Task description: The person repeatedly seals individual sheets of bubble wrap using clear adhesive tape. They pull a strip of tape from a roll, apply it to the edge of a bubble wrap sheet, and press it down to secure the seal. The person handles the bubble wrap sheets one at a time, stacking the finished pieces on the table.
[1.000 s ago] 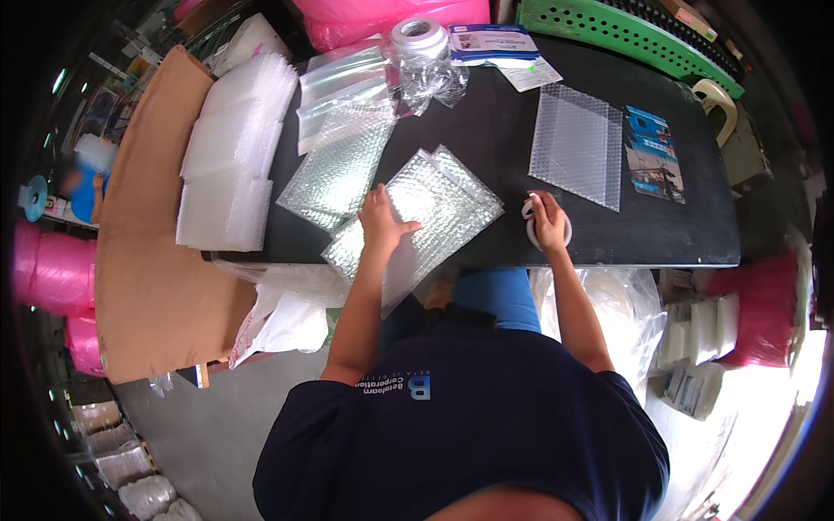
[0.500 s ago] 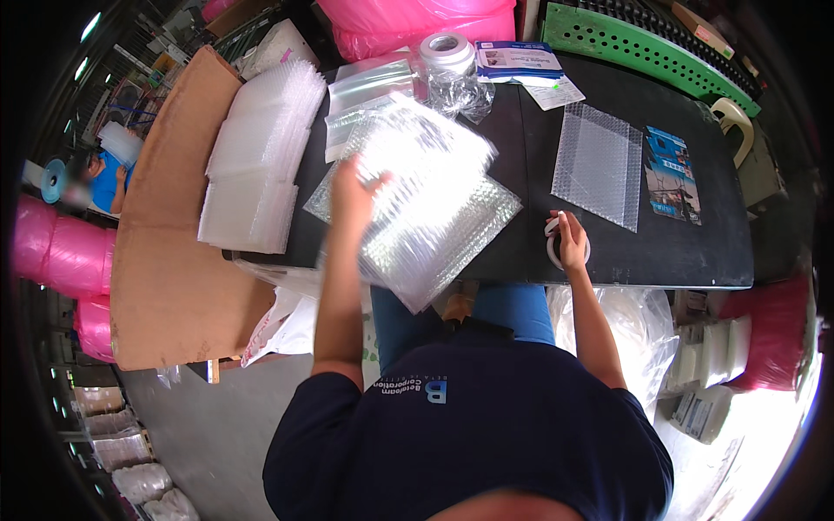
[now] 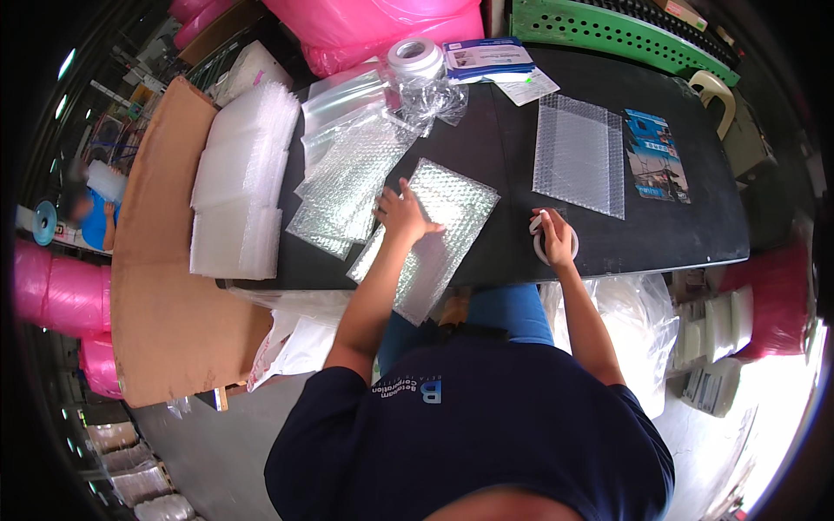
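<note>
Slanting across the black table (image 3: 678, 236), the bubble pouch (image 3: 456, 200) runs lengthwise from the table's near edge, slightly overhung, away rightward. The left hand (image 3: 402, 215) lies spread on it, ungripping; the right hand (image 3: 559, 239) clasps a tape roll (image 3: 539, 250). Half a second ago, another pouch overlapped it; now it lies uncovered by others.

A dark navy shirt (image 3: 469, 460) is worn, its short, loose sleeves (image 3: 317, 417) cut above the elbows; the left hand (image 3: 404, 214) and right hand (image 3: 557, 240) are left bare. The chest is marked with a blue-and-white square emblem (image 3: 432, 392) beside pale lettering (image 3: 395, 388). Blue trousers (image 3: 512, 314) are seen below.
</note>
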{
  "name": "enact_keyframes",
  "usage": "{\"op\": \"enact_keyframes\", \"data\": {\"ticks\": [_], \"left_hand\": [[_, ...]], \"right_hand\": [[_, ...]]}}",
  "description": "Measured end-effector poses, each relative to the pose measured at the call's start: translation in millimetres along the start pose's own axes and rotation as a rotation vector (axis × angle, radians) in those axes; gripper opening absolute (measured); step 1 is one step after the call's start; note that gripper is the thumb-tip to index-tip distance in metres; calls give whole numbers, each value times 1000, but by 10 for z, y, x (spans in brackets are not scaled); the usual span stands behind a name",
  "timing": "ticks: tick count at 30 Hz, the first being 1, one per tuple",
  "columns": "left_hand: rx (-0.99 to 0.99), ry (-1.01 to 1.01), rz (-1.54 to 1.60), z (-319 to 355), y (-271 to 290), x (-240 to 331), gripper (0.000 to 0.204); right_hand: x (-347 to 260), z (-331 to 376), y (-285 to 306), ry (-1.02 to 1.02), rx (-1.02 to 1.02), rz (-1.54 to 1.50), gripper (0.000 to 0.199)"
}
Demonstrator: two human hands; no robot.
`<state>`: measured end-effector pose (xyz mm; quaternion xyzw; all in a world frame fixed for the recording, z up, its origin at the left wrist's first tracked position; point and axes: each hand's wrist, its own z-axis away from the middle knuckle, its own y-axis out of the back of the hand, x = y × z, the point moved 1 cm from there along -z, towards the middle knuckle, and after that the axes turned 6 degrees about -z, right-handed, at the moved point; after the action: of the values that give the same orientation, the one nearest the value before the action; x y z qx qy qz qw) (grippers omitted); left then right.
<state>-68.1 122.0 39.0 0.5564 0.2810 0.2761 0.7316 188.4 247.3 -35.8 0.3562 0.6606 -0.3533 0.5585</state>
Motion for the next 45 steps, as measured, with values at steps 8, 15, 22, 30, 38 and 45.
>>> {"op": "enact_keyframes", "data": {"ticks": [8, 15, 22, 30, 38, 45], "left_hand": [[271, -230, 371, -123, -494, -99, 125], [364, -462, 522, -16, 0, -221, 82], [-345, -910, 432, 208, 278, 322, 47], [7, -898, 193, -219, -205, 277, 46], [57, -965, 896, 341, -7, 1121, 28], [436, -850, 860, 476, -260, 1666, 18]], "right_hand": [[24, -2, 61, -10, -8, -115, 39], [10, -6, 38, 16, 6, -52, 45], [40, -27, 67, -14, 11, -115, 46], [67, -28, 74, -2, -23, -97, 47], [-36, 11, 17, 103, 15, 30, 38], [-50, 15, 63, 118, -26, -28, 26]]}}
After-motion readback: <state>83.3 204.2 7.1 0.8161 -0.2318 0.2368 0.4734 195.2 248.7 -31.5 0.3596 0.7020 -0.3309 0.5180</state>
